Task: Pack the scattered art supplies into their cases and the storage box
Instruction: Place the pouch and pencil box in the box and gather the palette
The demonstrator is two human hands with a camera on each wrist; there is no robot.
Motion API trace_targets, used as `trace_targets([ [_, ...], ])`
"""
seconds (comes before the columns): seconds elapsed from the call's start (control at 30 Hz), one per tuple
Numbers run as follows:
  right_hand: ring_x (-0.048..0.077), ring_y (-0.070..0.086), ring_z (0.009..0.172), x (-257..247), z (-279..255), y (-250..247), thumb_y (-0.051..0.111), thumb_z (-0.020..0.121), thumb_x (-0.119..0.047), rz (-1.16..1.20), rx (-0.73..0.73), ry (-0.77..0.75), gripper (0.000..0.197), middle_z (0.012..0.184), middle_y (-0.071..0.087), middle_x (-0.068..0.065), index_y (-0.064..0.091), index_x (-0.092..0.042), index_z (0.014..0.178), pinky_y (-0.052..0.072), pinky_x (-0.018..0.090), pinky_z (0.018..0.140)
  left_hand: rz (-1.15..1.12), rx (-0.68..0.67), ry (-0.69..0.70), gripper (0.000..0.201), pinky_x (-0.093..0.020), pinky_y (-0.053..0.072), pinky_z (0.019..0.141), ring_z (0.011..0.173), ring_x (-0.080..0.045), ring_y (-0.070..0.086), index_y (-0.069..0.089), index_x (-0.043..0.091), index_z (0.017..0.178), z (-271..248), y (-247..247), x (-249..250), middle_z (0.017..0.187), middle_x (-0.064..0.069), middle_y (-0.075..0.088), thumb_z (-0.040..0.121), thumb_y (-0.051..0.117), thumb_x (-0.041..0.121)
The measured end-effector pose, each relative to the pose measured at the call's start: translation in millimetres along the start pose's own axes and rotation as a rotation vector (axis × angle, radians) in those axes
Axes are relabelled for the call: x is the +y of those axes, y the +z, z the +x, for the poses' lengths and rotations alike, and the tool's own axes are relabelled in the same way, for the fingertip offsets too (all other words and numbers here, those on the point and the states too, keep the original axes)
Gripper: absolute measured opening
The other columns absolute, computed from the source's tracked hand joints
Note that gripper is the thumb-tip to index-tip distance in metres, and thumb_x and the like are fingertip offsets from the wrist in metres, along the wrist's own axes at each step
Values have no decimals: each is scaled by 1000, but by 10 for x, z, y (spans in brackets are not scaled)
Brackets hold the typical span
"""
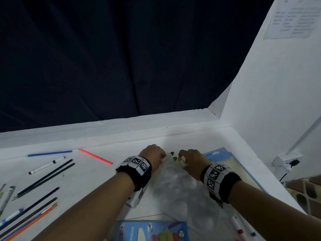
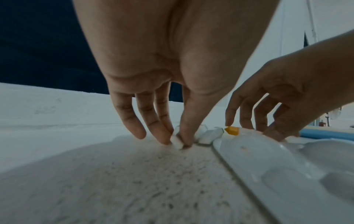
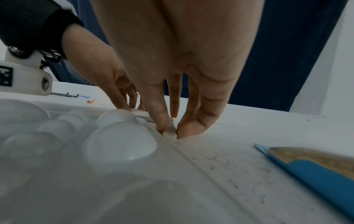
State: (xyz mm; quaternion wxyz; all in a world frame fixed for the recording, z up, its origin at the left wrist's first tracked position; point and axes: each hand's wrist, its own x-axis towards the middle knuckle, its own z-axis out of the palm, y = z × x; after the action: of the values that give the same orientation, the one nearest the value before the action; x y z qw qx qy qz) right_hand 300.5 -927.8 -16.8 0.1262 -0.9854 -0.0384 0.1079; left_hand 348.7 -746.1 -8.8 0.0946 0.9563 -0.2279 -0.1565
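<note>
Several white markers [image 1: 168, 158] with brown, green and orange caps lie at the far end of a clear plastic tray [image 1: 182, 192]. My left hand [image 1: 163, 156] pinches the end of one white marker [image 2: 177, 142] between thumb and fingers on the table. My right hand [image 1: 182, 157] pinches the marker with the orange cap [image 1: 180, 159] at the tray's far edge. In the right wrist view thumb and forefinger grip that marker's pale barrel [image 3: 170, 131] beside the tray [image 3: 116, 145]. The orange cap [image 2: 232, 130] shows beside the other white barrels [image 2: 210, 134].
Loose pencils [image 1: 43, 178], a white pen [image 1: 46, 165], a blue pencil [image 1: 50, 153] and a red pencil [image 1: 95, 156] lie to the left. A blue-edged case [image 1: 225, 162] lies right of the tray, a blue pencil box [image 1: 151, 230] near me, more markers [image 1: 238, 226] at lower right. A white wall [image 1: 269, 110] stands at the right.
</note>
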Motion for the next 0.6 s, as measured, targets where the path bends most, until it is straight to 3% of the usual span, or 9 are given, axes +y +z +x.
trace_targets([
  [0.07, 29, 59, 101, -17, -20, -24, 55, 89, -10, 5, -17, 11, 39, 116, 55, 10, 49, -21, 126, 43, 29, 72, -9, 13, -4, 38, -28, 42, 93, 118, -26, 53, 63, 21, 126, -26, -27, -22, 126, -7, 57, 92, 54, 6],
  [0.17, 29, 57, 96, -21, -117, -115, 58, 85, -8, 76, -1, 10, 46, 110, 54, 11, 48, -19, 129, 47, 31, 72, -98, 52, -14, 41, -26, 43, 87, 113, -25, 56, 62, 22, 126, -152, -130, -66, 125, -7, 59, 90, 54, 4],
  [0.27, 24, 58, 84, -76, -266, -284, 66, 83, -14, 202, 75, 1, 44, 104, 61, 8, 52, -21, 124, 49, 28, 68, -233, 132, -18, 48, -27, 46, 84, 103, -24, 59, 58, 28, 129, -370, -291, -114, 114, -5, 61, 86, 60, 6],
  [0.37, 17, 60, 68, -224, -463, -486, 70, 81, -12, 376, 146, -5, 35, 93, 66, 6, 58, -22, 113, 49, 22, 58, -403, 276, -4, 44, -27, 52, 76, 84, -22, 65, 60, 34, 117, -696, -476, -155, 99, -1, 62, 83, 68, 7],
  [0.5, 22, 68, 64, -528, -790, -650, 70, 79, -9, 596, 217, -56, 28, 85, 69, 5, 59, -24, 101, 60, 41, 67, -680, 399, 48, 40, -28, 52, 70, 72, -20, 72, 65, 35, 105, -1362, -686, -197, 92, -5, 66, 79, 79, 8],
  [0.6, 26, 71, 68, -818, -1054, -630, 70, 79, -8, 722, 230, -103, 29, 82, 68, 2, 58, -28, 97, 60, 46, 69, -886, 438, 56, 42, -35, 53, 75, 73, -32, 72, 68, 29, 105, -1991, -690, -251, 90, -10, 66, 73, 85, 7],
])
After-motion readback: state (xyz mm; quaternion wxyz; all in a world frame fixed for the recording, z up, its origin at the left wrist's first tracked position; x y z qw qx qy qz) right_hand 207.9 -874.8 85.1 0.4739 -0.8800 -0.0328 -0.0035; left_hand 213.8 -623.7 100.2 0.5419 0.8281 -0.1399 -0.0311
